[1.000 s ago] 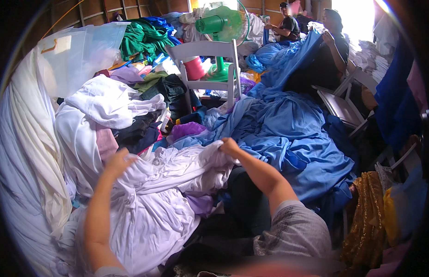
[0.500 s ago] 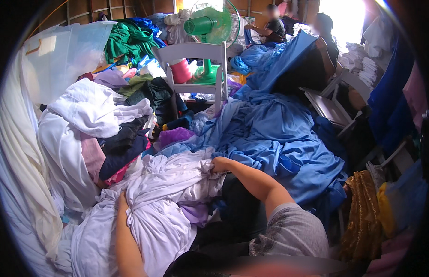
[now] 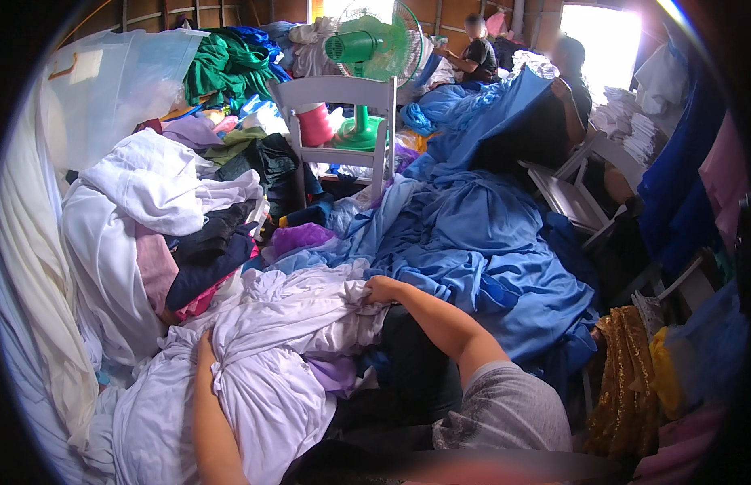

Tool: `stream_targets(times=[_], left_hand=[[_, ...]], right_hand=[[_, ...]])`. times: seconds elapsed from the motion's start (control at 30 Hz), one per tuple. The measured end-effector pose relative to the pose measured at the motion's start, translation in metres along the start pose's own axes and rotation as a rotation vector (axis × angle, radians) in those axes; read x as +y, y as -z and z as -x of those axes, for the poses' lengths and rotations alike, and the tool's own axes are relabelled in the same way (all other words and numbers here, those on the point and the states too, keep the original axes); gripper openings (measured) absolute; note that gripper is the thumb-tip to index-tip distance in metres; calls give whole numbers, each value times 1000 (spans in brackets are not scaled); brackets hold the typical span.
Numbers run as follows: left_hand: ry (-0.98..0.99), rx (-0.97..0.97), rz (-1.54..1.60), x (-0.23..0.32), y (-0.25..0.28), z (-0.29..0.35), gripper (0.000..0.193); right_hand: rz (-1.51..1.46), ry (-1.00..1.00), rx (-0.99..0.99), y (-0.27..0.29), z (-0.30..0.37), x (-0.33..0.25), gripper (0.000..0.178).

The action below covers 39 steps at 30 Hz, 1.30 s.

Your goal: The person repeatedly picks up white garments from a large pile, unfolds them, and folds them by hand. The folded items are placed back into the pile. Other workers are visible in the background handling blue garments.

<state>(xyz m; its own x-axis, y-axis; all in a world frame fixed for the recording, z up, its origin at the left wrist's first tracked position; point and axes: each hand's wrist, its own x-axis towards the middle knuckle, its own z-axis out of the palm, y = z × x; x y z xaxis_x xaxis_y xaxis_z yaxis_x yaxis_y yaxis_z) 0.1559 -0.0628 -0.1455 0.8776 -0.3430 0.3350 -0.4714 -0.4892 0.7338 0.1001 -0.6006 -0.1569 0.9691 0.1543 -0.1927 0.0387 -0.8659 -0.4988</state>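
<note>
1. Far left of the upright white chair (image 3: 335,85), pale drapes (image 3: 44,307) hang in long folds.
2. Nearer than the chair and to its left, a mixed heap (image 3: 149,182) slopes down; I'd worry that a hard tug on the cloth beside it could bring pieces sliding.
3. Below the chair and left, the left hand (image 3: 205,349) is sunk among white folds — fingers hidden, so I cannot tell whether it grips.
4. The white cloth (image 3: 270,396) lies crumpled below the chair, between and around both hands; its twisted folds might knot if pulled unevenly.
5. Just below the chair, slightly right, the right hand (image 3: 381,291) grasps a bunched edge of it.
6. Right of the chair spreads blue cloth (image 3: 480,242) — close enough to that hand to get caught up and dragged.
</note>
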Motion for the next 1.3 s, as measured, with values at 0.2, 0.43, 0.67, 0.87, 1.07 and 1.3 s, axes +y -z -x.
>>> stream_targets(times=[0.2,0.43,0.67,0.87,1.07,1.3], left_hand=[[0,7,7,-2,2,0,39],[3,18,16,-4,1,2,39],[0,31,25,-6,1,4,39],[1,39,35,-7,0,8,39],[-7,44,39,-7,-1,11,39],[8,36,32,-6,0,13,39]], right_hand=[[-35,-18,-6,0,0,4,46],[-66,-37,-31,-2,-2,6,45],[-56,-72,-68,1,0,3,46],[-38,-64,-53,7,7,-6,48],[-19,-95,-81,10,7,-9,56],[-17,-63,-70,10,8,-8,53]])
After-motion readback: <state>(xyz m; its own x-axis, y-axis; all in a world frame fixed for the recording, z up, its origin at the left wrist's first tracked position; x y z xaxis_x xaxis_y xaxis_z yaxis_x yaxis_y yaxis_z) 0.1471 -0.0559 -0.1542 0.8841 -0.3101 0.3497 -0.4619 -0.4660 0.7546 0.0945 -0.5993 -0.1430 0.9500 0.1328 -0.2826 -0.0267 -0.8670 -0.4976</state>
